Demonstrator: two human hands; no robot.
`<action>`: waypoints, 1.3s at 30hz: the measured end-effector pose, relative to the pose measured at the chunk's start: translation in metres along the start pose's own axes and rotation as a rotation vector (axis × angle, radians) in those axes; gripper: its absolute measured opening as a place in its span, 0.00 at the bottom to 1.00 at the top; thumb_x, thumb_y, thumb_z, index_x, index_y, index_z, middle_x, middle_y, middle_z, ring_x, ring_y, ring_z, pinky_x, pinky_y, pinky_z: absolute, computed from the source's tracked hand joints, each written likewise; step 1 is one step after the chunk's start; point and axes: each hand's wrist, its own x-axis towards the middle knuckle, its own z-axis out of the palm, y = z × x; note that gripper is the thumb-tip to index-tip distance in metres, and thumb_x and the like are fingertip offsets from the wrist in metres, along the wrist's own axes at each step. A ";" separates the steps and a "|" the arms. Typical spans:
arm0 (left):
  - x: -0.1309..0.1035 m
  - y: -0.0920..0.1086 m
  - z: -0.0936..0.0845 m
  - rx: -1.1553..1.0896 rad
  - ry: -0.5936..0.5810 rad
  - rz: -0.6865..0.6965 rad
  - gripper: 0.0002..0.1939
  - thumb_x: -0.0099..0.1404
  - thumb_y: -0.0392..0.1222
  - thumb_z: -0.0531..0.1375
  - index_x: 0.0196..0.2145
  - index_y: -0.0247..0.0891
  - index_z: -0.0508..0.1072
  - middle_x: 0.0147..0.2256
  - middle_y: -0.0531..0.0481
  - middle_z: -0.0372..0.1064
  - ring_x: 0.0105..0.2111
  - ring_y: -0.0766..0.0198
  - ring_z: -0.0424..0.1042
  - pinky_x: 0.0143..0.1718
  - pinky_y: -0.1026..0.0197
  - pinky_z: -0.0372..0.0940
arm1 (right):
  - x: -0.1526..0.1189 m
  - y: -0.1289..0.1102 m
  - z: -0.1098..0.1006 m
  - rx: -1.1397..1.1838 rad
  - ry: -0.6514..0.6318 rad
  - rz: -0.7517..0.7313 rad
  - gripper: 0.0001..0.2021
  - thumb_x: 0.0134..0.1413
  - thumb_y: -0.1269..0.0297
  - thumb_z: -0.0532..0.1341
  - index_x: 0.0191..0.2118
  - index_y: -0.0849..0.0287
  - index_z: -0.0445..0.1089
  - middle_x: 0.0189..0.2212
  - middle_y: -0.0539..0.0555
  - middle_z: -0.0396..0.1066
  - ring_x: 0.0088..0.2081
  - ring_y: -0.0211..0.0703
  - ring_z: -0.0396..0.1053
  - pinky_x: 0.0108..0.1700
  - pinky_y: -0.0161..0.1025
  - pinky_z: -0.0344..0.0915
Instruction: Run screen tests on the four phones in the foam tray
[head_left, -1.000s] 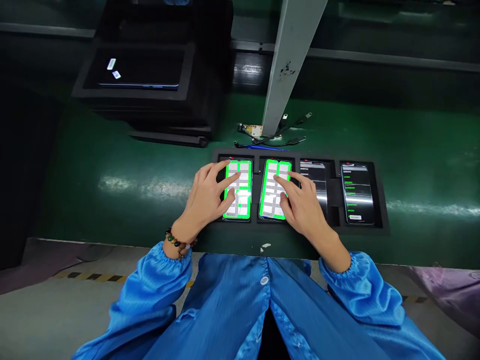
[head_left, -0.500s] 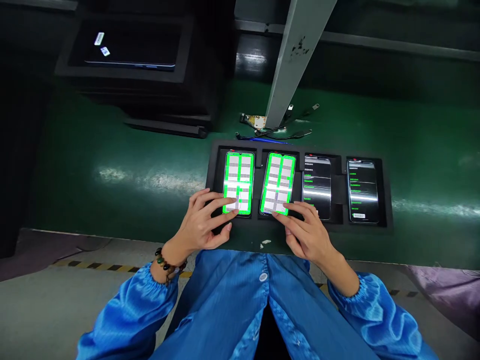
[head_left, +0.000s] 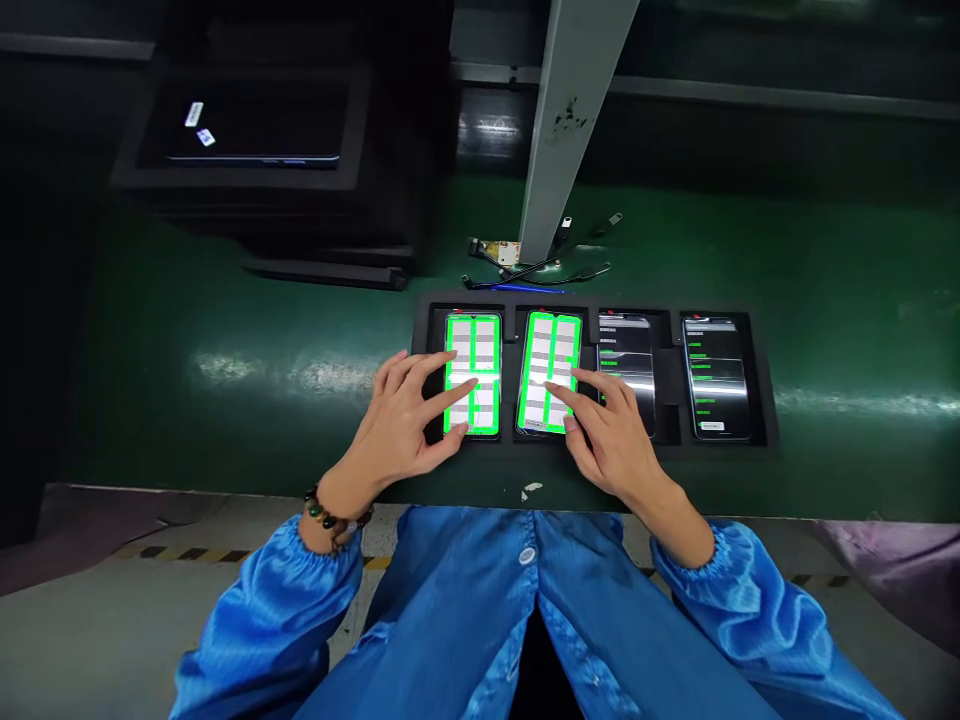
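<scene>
A black foam tray (head_left: 514, 300) holds a row of smartphones in its slots. My left hand (head_left: 409, 420) is open, its fingers spread over the leftmost smartphone (head_left: 486, 345), whose lit screen shows a green and white grid. Over the second smartphone (head_left: 541, 350), with the same kind of grid and set at a slight tilt, my right hand (head_left: 611, 430) lies open with fingers stretched out. Part of that hand overlaps the lower edge of the third smartphone (head_left: 626, 350), which shows a dark list screen. Farthest right, the fourth smartphone (head_left: 716, 380) carries a similar list and a small white label.
Stacked black foam trays (head_left: 247, 180) stand at the back left, a dark phone (head_left: 262, 130) with stickers on top. Behind the tray are cables (head_left: 536, 270) and a grey metal post (head_left: 577, 120). White scraps (head_left: 532, 490) lie near the green table's (head_left: 225, 400) front edge.
Both hands' fingers have moved from the lower ends of the two grid screens up toward their middles. The camera view has shifted slightly.
</scene>
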 end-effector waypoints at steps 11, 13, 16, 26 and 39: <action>-0.038 -0.006 -0.002 0.065 0.163 -0.012 0.17 0.70 0.44 0.69 0.55 0.51 0.84 0.65 0.41 0.72 0.62 0.39 0.68 0.66 0.28 0.60 | 0.003 -0.009 0.005 0.027 -0.054 -0.113 0.22 0.73 0.71 0.57 0.69 0.55 0.69 0.53 0.54 0.85 0.67 0.56 0.70 0.70 0.60 0.62; -0.037 -0.005 -0.003 0.075 0.173 -0.018 0.16 0.69 0.45 0.70 0.54 0.51 0.84 0.65 0.41 0.73 0.62 0.39 0.68 0.66 0.28 0.61 | -0.006 -0.002 -0.002 0.021 -0.009 -0.057 0.21 0.73 0.71 0.57 0.67 0.53 0.70 0.52 0.52 0.85 0.65 0.56 0.72 0.69 0.60 0.62; -0.026 0.005 0.000 0.058 0.148 0.018 0.16 0.69 0.47 0.70 0.53 0.50 0.84 0.64 0.43 0.73 0.62 0.41 0.69 0.67 0.29 0.61 | -0.024 0.010 -0.013 0.001 0.045 0.025 0.20 0.73 0.71 0.58 0.66 0.51 0.71 0.52 0.52 0.85 0.65 0.56 0.73 0.68 0.60 0.63; -0.009 0.012 0.001 0.016 0.040 0.103 0.17 0.71 0.49 0.69 0.56 0.49 0.83 0.65 0.41 0.73 0.63 0.42 0.70 0.68 0.31 0.63 | 0.003 -0.017 0.006 0.038 -0.070 -0.045 0.22 0.75 0.68 0.57 0.70 0.54 0.69 0.55 0.53 0.84 0.69 0.58 0.68 0.71 0.60 0.59; -0.035 -0.015 -0.007 0.014 0.155 0.107 0.14 0.68 0.43 0.70 0.51 0.47 0.84 0.60 0.41 0.77 0.57 0.41 0.72 0.62 0.31 0.65 | -0.026 -0.003 -0.004 0.098 -0.045 -0.069 0.26 0.73 0.70 0.57 0.72 0.51 0.67 0.51 0.52 0.86 0.65 0.56 0.71 0.67 0.61 0.62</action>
